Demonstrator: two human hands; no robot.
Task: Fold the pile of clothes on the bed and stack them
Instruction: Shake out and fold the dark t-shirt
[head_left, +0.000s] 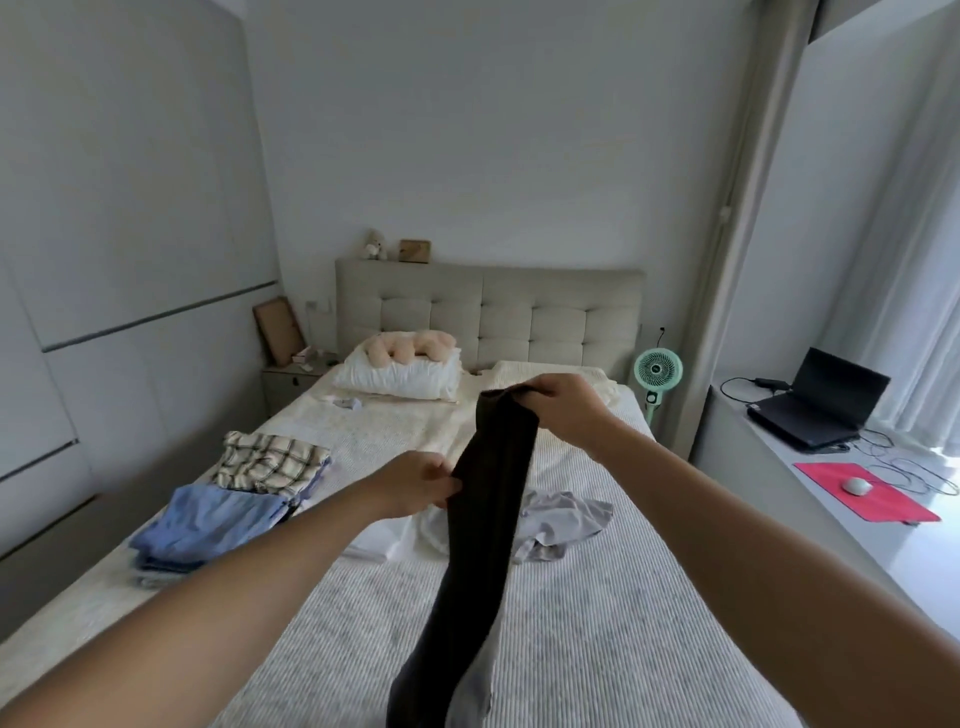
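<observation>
1. Judging from the pictures, step in hand: straightening a long dark garment (483, 514) before folding it; hangs in the air above the bed (597, 597), centre of view, lower end running out of frame at 6 o'clock.
2. Right hand (558, 402) raised at about 1 o'clock from the garment's middle, fingers curled over the top edge, pinching it.
3. Left hand (415, 480) lower, at about 9 o'clock of the cloth, fingers and thumb closed on its side edge.
4. Both forearms stretched forward, right higher than left, so the cloth hangs slanted.
5. To do well: keep the top pinch firm, slide the left hand down the edge to even out twists, then bring the bottom up to meet the top before laying it flat.
6. Worth watching: limp fabric, likely to bunch if released early.
7. Folded stack (208, 530) with a checked piece (270, 460) at 9 o'clock on the bed; a fitting place for the result.
8. Unfolded light grey clothes (561, 519) lying just behind the garment, still to do.
</observation>
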